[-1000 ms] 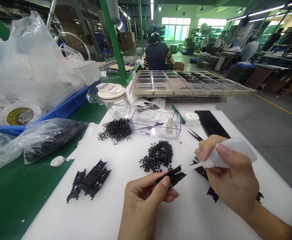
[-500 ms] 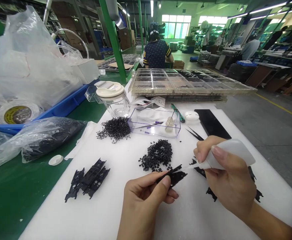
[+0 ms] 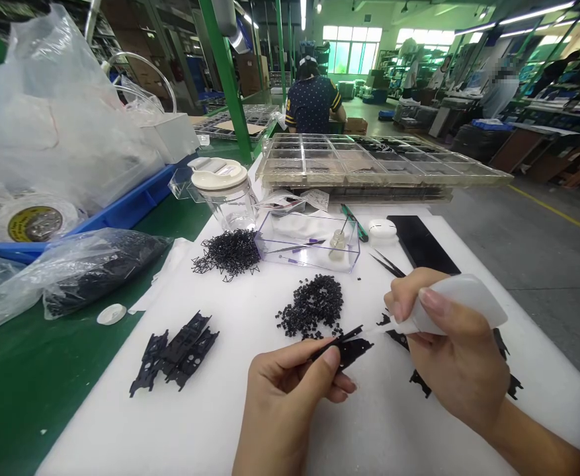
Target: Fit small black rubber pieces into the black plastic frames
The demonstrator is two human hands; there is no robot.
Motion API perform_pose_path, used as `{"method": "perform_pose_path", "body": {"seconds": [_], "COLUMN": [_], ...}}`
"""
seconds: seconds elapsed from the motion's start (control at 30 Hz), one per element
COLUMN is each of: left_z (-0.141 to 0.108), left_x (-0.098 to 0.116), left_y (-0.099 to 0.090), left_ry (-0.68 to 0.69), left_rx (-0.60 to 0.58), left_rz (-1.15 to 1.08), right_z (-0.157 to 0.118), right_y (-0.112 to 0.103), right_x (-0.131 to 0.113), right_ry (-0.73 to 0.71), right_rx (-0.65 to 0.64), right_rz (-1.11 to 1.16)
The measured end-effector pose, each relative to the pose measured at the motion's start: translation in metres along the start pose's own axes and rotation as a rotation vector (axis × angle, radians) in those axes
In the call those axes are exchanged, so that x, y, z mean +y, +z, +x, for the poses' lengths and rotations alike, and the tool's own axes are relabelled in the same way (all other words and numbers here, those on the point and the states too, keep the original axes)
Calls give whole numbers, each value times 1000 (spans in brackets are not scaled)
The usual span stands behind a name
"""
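Head view: flat black plastic part with cut-out edges (image 3: pixel 353 353) is up off the surface, front centre, pinched between thumb and fingers of the left hand (image 3: pixel 290 390). Right hand (image 3: pixel 461 360) has its fingers wrapped round a translucent white squeeze bottle (image 3: pixel 473 301), tilted, thin nozzle aimed at the part's far end. Can't tell if the tip touches.

Just beyond the part: heap of tiny black pieces (image 3: pixel 314 303). More flat black parts (image 3: pixel 421 383) lie partly hidden under the right hand; a similar overlapping stack (image 3: pixel 185 350) sits well left of the left hand. All on the white surface (image 3: pixel 170 436).

Further back: tangled pile of thin bent black pieces (image 3: pixel 227 252) by a clear plastic box (image 3: pixel 309 263) with a small glass jar (image 3: pixel 337 247) inside. Right of the box: dark pointed tweezers (image 3: pixel 391 267), white rounded case (image 3: pixel 382 229), black rectangular slab (image 3: pixel 421 241). Clear jug with cream lid (image 3: pixel 233 208) back left, clear compartmented tray (image 3: pixel 369 177) behind. Person in dark patterned shirt (image 3: pixel 312 106) beyond it.
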State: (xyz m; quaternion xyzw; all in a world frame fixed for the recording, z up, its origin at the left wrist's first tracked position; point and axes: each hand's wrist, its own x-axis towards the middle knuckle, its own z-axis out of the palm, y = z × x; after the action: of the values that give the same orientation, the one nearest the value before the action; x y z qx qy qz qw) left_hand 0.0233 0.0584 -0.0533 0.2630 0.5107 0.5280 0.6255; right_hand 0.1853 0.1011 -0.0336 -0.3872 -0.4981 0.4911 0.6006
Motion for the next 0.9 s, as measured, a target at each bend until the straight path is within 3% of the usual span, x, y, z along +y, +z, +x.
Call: {"method": "perform_pose_path", "body": {"seconds": [0.9], "left_z": [2], "left_x": [-3], "left_y": [-4], "left_ry": [-8], "left_rx": [-13], "left_rz": [10], "right_z": [1], "right_y": [-2], "right_x": [0], "right_ry": [-32], "right_rx": [-14], "right_rz": [15]}}
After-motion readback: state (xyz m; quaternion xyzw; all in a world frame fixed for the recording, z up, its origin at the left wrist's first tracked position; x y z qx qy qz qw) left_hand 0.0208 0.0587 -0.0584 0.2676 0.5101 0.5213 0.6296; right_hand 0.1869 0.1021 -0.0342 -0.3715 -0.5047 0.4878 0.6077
